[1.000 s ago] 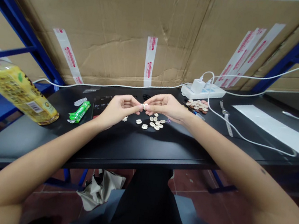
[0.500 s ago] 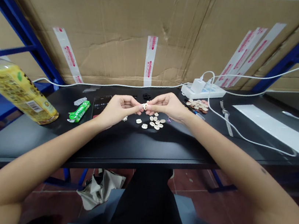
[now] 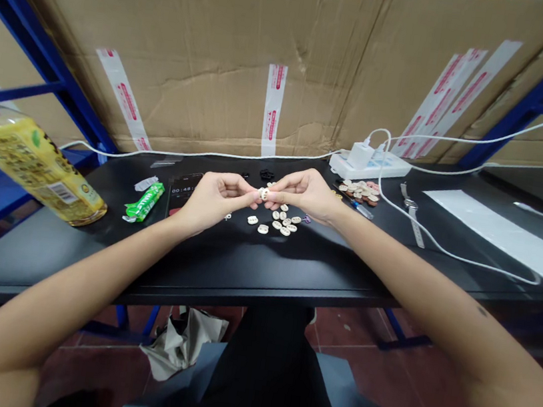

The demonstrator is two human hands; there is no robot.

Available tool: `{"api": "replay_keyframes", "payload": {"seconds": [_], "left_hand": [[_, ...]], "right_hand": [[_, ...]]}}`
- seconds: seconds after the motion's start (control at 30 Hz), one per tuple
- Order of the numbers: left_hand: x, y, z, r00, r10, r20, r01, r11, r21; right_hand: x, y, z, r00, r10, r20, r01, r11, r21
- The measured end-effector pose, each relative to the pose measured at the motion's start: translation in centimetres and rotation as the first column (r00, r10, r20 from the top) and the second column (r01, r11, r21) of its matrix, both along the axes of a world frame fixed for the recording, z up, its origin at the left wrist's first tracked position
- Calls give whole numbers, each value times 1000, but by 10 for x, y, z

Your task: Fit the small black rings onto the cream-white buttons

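- We are pinching a small cream piece point(image 3: 263, 193) between the fingertips of our left hand point(image 3: 216, 197) and right hand point(image 3: 306, 193), above the black table point(image 3: 268, 263).
- We are handling it best by pressing evenly, working near the loose cream pieces point(image 3: 287, 222).

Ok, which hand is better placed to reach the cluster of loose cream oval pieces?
Probably the right hand: it is nearer the loose pieces; the left hand is nearer the phone. Both pinch a small cream piece.
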State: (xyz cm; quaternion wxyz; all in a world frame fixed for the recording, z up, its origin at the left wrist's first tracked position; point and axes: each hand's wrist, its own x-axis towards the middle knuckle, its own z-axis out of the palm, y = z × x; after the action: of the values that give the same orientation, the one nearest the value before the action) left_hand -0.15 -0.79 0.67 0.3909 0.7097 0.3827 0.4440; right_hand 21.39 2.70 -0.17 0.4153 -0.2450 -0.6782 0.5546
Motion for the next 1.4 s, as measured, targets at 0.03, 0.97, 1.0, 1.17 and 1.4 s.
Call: {"api": "replay_keyframes", "payload": {"seconds": [0.03, 0.97, 1.0, 1.17, 1.4], "left_hand": [[0, 0, 0, 1000, 3, -4, -3, 1000, 1], [1, -2, -1, 1000, 7, -9, -7, 1000, 13], [1, -2, -1, 1000, 6, -11, -6, 1000, 14], [1, -2, -1, 1000, 13, -18, -13, 1000, 10], [3, -4, 0, 1000, 12, -3, -12, 1000, -1]], "right_hand": [[0, 0, 0, 1000, -3, 4, 3, 1000, 1], [-5, -3, -5, 998, -54, -41, 53, 998, -22], [-6, -3, -6, 998, -55, -41, 54, 998, -26], [-6, -3, -6, 997, -54, -55, 53, 998, -31], [-6, -2, -8, 997, -34, -74, 34, 999, -10]]}}
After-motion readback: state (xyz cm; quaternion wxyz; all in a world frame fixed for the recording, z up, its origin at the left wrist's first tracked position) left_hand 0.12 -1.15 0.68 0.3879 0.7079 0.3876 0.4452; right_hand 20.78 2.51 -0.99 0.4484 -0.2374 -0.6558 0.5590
